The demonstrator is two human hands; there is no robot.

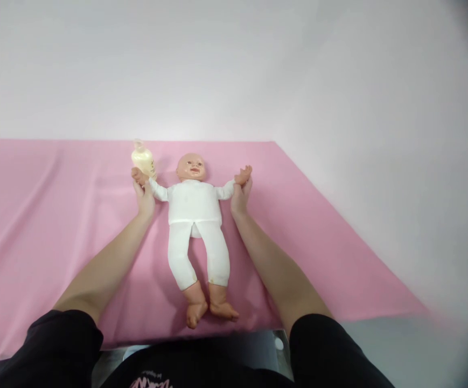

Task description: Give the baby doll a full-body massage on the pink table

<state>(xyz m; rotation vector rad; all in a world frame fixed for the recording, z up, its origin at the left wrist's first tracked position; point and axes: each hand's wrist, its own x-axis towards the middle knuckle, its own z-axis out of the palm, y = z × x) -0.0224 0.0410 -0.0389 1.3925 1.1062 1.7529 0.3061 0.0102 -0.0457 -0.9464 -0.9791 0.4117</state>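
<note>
A baby doll (194, 207) in a white suit lies on its back on a pink sheet (48, 215), head away from me, bare feet toward me. My left hand (144, 196) grips the doll's arm on the left side near its wrist and holds it stretched outward. My right hand (241, 195) grips the doll's other arm near the wrist, also spread out to the side. A pale yellow pump bottle (142, 158) stands just behind my left hand, beside the doll's head.
The pink sheet covers a table that meets a white wall (234, 70) at the back. The sheet's right edge runs diagonally toward me, with grey surface (399, 350) beyond it at the lower right. My black sleeves fill the bottom of the view.
</note>
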